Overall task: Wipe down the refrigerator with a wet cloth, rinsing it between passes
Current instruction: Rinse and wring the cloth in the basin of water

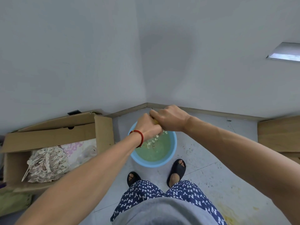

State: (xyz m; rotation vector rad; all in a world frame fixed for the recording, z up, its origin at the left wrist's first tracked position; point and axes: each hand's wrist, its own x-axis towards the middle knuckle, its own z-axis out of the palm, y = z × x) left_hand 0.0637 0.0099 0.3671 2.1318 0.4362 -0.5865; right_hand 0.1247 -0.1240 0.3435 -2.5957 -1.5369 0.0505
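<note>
Two pale grey walls (81, 54) meet in a corner above a speckled light tiled floor (203, 159), and no refrigerator shows in this view. An open brown cardboard box (53, 133) of lacy and flowered fabric sits against the left wall. Between it and the person's feet, in black slide sandals (177, 168), stands a round light-blue plastic basin (173, 153) of greenish water, set low, I judge, so that wrung water falls back into it. Above its far rim the left hand (148, 127), with a red cord bracelet (140, 135) at its wrist, and the right hand (170, 119) meet knuckle to knuckle, fingers of both curled tight round a small yellow cloth (155, 121), of which only a sliver shows between them. Drops fall from the fists into the basin, so this looks like the wringing stage of a rinse. The navy shorts (186, 195) carry a repeated white "NY" monogram; no other writing is legible.
</note>
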